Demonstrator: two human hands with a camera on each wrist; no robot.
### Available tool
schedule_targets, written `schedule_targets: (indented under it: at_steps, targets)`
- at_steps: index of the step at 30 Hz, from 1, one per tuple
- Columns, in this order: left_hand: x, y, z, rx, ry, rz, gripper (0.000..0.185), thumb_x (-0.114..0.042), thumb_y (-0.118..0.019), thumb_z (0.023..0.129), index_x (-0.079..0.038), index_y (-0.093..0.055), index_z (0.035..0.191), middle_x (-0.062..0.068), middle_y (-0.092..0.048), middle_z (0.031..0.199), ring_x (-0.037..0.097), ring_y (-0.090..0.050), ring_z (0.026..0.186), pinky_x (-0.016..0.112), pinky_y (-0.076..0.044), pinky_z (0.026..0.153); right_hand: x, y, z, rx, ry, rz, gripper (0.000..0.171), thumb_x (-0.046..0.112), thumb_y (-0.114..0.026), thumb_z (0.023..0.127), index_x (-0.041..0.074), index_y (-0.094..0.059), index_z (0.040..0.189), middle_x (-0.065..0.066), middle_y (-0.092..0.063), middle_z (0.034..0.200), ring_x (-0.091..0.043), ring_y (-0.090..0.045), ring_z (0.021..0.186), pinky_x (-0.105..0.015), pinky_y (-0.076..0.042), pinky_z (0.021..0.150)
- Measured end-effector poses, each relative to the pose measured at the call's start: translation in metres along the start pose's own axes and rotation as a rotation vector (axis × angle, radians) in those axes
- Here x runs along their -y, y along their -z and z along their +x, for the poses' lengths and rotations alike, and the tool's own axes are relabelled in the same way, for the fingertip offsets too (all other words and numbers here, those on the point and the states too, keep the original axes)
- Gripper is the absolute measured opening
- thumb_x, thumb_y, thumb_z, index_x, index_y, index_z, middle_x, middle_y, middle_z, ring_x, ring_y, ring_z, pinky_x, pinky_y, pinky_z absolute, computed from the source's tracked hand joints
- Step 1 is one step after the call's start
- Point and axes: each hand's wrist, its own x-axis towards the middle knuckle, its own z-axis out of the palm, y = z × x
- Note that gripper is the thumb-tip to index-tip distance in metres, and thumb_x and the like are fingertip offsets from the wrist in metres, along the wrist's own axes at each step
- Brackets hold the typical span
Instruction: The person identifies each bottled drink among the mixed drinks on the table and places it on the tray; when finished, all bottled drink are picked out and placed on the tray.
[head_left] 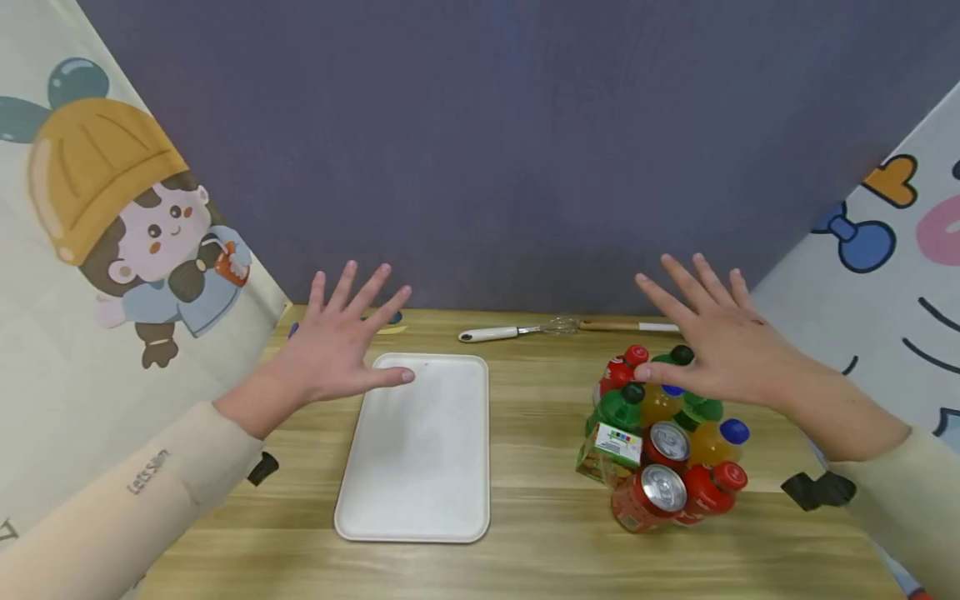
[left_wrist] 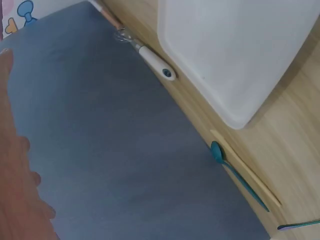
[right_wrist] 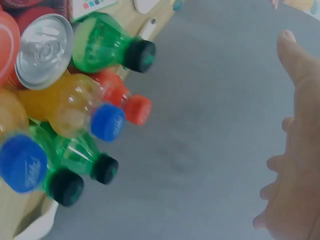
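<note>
Above tray (head_left: 420, 467) left hand (head_left: 333, 350), over bottles (head_left: 660, 417) right hand (head_left: 712, 342), fingers spread

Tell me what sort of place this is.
Probably a staged tabletop recording booth, not a real kitchen: a wooden table boxed in by a plain grey backdrop and cartoon-printed side panels, with a white tray laid out.

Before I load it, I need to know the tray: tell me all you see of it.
The tray is a white, rounded-corner rectangle with a low raised rim, plastic by its look. It lies flat on the wooden table, long side running away from the person, nothing on it. The left hand hovers open over its far left corner.
</note>
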Motion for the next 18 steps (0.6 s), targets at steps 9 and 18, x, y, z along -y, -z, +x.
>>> schedule_targets:
  at_steps: [9, 18]
  targets:
    - [0.007, 0.008, -0.006, -0.089, 0.016, -0.068, 0.106, -0.086, -0.054, 0.081, -0.03, -0.023, 0.164, 0.015, -0.026, 0.166, 0.043, -0.019, 0.155, 0.073, -0.014, 0.124, -0.018, 0.014, -0.019, -0.096, 0.004, 0.07, 0.114, 0.062, -0.081, 0.076, 0.028, -0.019, 0.165, -0.019, -0.009, 0.171, -0.05, -0.002, 0.156, -0.076, 0.006, 0.122]
    - [0.011, 0.005, -0.02, -0.139, 0.074, -0.184, 0.094, -0.069, -0.063, 0.088, -0.023, -0.029, 0.163, 0.018, -0.035, 0.161, 0.045, -0.043, 0.14, 0.069, -0.037, 0.114, -0.028, 0.014, -0.045, -0.08, -0.089, 0.168, 0.114, 0.052, -0.086, 0.075, 0.03, -0.02, 0.165, -0.017, -0.019, 0.169, -0.057, -0.032, 0.143, -0.087, -0.037, 0.094]
